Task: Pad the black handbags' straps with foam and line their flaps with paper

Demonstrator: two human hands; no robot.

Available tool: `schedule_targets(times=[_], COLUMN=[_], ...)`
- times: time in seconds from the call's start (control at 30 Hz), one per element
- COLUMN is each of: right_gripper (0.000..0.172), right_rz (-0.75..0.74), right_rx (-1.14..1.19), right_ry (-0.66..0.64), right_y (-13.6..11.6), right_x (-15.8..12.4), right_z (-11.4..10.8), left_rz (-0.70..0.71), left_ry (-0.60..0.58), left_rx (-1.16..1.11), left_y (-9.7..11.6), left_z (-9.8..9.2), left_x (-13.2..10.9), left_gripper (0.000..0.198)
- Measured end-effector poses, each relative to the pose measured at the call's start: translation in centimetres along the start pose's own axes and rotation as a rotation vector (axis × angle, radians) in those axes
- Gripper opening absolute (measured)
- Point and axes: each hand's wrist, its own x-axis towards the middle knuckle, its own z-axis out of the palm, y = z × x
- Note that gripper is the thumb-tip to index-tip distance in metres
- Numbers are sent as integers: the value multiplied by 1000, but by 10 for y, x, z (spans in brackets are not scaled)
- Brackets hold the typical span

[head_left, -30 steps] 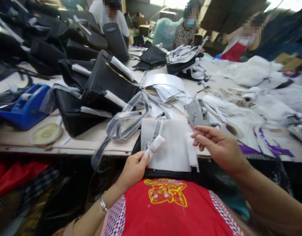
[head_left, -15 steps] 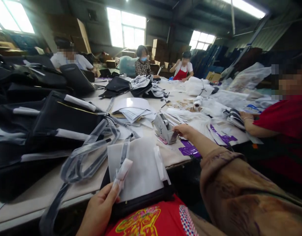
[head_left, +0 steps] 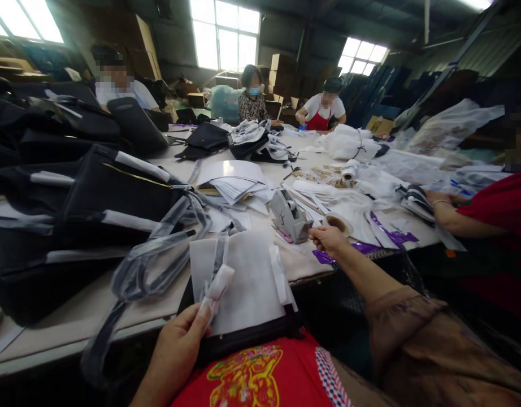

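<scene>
My left hand is closed on a bag strap wrapped in white padding, holding it over a black bag in my lap. A white sheet covers the bag's upper face, and another white-wrapped piece lies along its right side. My right hand reaches over the table edge with fingers pinched together, right beside the front end of a grey tape dispenser. Anything between those fingers is too small to see. A pink cutter lies against the dispenser's base.
Black bags with wrapped handles crowd the left of the table. White sheets are stacked mid-table. A tape roll and purple plastic lie near my right hand. A co-worker in red works at right; several people are across the table.
My right hand has drawn slightly away from the dispenser's front end, and the tape roll behind it now shows. My left hand keeps its hold on the strap. The camera view has shifted somewhat.
</scene>
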Motion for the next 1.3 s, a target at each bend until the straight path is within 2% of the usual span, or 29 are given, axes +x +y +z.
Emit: schedule_targets(times=[0.13,0.23,0.3,0.37,0.47,0.5,0.57,0.67,0.8,1.1,1.3], right_gripper=[18,13,17,23,24,24,23,23,29,37,39], right_rz=[-12,-85,-293,-433,-454,-435,-378,-322,-273,-44,81], right_rx=[-180,-271,-213,-137,-47,-37,-49,-132,-185,-41,-14], right_ry=[58,23,-143,-436,-750,-795,-789,-720,-658,-552,-496], right_y=[-8,-22,-38,-57,-76,-77,-73,-60,-48,-37,-37], right_x=[-3,-33,-75,-129,-198,-212,-225,-221,-215,-223,-222], right_z=[-3,0,15,42,94,111,139,157,158,165,176], left_rz=[36,73,107,146,222,252,301,353,420,545,569], left_ry=[21,38,61,94,122,130,157,213,265,335,387], left_rx=[-17,-32,-14,10,40,57,100,171,234,385,494], left_y=[4,4,3,1,-4,-6,-11,-20,-26,-32,-35], left_z=[2,6,8,10,12,13,15,17,20,23,27], left_x=[-9,-11,-11,-11,-12,-12,-11,-10,-8,-5,-6], left_gripper=[55,46,41,37,34,33,32,29,24,17,18])
